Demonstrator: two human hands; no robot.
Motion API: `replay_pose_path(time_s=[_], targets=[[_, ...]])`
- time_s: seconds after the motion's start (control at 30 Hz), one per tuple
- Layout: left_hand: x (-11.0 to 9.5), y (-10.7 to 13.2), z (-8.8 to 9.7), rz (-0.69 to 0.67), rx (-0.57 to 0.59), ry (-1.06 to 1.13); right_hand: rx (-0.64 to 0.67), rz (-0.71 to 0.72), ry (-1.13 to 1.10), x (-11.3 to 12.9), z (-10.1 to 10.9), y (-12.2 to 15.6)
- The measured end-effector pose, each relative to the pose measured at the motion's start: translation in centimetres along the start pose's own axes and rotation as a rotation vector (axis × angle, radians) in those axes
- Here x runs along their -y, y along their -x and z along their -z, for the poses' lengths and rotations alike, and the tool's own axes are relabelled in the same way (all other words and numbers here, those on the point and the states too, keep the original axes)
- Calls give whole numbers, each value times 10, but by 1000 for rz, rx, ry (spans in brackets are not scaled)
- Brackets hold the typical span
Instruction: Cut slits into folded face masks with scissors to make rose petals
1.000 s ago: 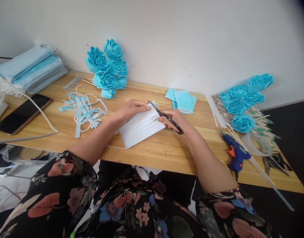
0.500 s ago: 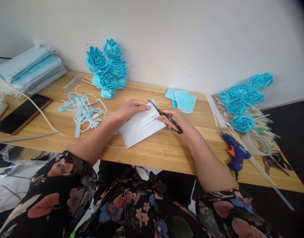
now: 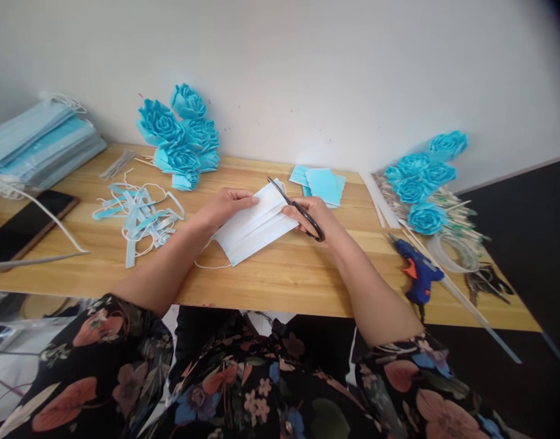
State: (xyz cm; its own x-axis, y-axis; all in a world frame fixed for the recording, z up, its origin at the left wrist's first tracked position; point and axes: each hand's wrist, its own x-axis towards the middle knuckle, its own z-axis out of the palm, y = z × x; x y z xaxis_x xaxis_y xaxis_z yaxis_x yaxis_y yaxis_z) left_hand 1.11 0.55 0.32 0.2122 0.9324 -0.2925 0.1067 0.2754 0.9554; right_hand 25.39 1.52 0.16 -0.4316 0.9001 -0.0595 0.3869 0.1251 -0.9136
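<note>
Although the objects keep their arrangement on the wooden surface [image 3: 280,286], all now lie further towards 9 o'clock in the field than half a second earlier, the view having turned. The left hand [image 3: 228,205] has drawn its thumb away from the scissors [image 3: 297,207], baring more of the pleated mask [image 3: 256,228] near its upper corner. The left grip is closed, thumb above, pinching the mask; the right hand [image 3: 318,211] has its grip closed around the scissors' handles, the blades lying across the mask's edge and pointing to 11 o'clock.

Counts, with the mask as dial centre: one mask in hand; one pair of scissors; at least six blue flowers [image 3: 177,143] at 10 to 11 o'clock; five visible blue blooms [image 3: 421,177] between 2 and 3; at least two blue cut sheets [image 3: 325,186] between 1 and 2; one glue gun [image 3: 419,277] between 3 and 4; one phone [image 3: 21,235] at 9; nearer at 9, a heap of trimmed strips [image 3: 140,216], too tangled to count; one mask stack [image 3: 46,149] towards 10.
</note>
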Motion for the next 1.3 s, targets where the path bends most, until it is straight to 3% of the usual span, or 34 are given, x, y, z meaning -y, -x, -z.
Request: replay_pose_path(time_s=[0.27, 0.47, 0.6, 0.77, 0.9, 1.1, 1.2, 1.3], targets=[[1, 0, -2, 37, -14, 20, 6, 6, 2, 4, 0, 1], [-1, 1, -3, 45, -7, 58, -65, 10, 2, 3, 0, 1], [-1, 2, -4, 43, -4, 69, -94, 122, -151, -4, 1, 0], [0, 2, -4, 45, -1, 75, -100, 82, -340, -10, 2, -4], [1, 1, -5, 31, 17, 76, -197, 95, -267, -9, 3, -6], [7, 0, -6, -23, 101, 17, -105, 162, -179, -11, -1, -8], [10, -5, -3, -125, 63, 9, -208, 243, -249, -18, 12, -12], [6, -14, -1, -278, -18, -129, -487, 361, -573, -24, 36, -17]])
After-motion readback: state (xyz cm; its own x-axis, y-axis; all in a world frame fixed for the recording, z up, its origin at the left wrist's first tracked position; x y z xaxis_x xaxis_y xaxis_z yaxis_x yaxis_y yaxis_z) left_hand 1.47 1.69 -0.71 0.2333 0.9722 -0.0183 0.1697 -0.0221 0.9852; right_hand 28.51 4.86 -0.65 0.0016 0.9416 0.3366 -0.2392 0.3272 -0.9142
